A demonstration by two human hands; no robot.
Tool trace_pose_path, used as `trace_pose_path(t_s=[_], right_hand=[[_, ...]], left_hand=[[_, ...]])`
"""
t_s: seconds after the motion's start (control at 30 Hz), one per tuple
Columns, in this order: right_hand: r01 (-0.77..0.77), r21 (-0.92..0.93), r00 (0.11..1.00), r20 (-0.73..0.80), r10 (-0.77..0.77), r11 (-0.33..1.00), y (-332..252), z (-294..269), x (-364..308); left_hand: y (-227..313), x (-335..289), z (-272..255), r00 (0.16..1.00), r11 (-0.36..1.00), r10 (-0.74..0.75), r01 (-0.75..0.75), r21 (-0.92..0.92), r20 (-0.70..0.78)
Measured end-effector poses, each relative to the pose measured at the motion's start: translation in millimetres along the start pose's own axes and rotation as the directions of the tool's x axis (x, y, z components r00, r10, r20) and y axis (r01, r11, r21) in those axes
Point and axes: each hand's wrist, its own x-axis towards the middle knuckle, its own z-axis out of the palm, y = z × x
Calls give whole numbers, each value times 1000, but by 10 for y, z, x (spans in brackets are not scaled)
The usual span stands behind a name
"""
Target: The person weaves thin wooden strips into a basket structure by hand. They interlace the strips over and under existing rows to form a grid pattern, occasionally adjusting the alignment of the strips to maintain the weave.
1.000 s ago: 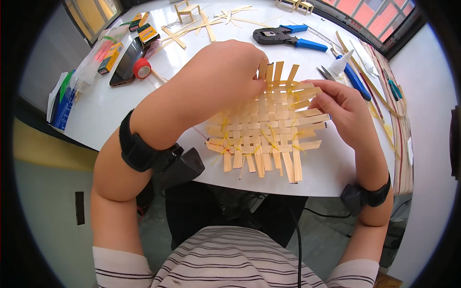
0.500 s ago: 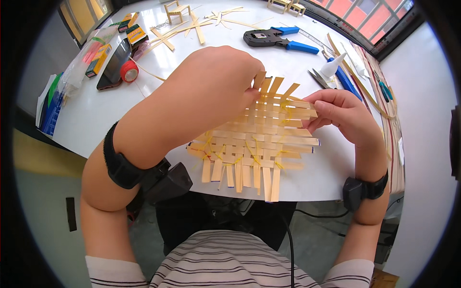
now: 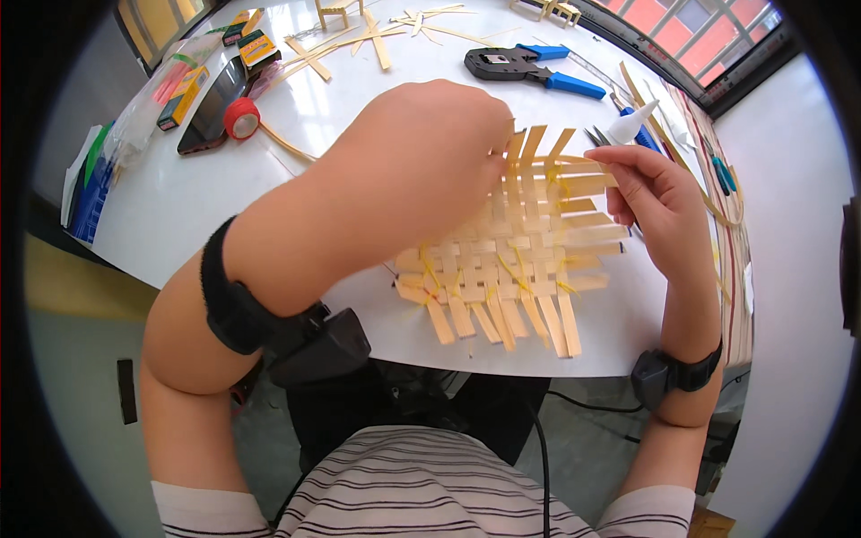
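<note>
A small woven mat of pale flat bamboo strips is in front of me, tilted, with loose strip ends fanning out on its sides. Thin yellow ties knot it at several places. My left hand reaches across and is closed at the mat's upper left edge; its fingertips are partly hidden behind the back of the hand. At the upper right corner, my right hand pinches the end of a bamboo strip that runs along the mat's top edge.
Beyond the hands lie a blue-handled crimping tool, loose bamboo strips, scissors and a white nozzle bottle. To the left are a red tape roll, a phone and small yellow-green boxes.
The mat has shifted right and turned slightly, its lower ends now farther from the table's near edge. Both hands moved with its top edge; my right hand's fingers now pinch higher up.
</note>
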Motion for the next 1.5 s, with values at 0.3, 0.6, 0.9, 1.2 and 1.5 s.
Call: trace_pose_path(t_s=[0.3,0.6,0.9,1.2,1.5], right_hand=[[118,-4,936,335,-110,993,172,-377,434],[159,-26,933,330,-142,987,123,-422,379],[363,-99,858,423,-291,926,-91,-534,615],[423,-151,906,97,-413,893,66,-349,572],[149,-112,988,-28,-154,982,1,-480,263]], left_hand=[[-229,238,-447,835,876,54,223,-427,547],[-401,287,-273,968,890,102,14,-455,228],[-198,220,-303,831,755,243,162,-636,500],[-42,187,-245,894,718,70,262,-644,442],[-108,213,-209,889,613,-51,387,-689,455]])
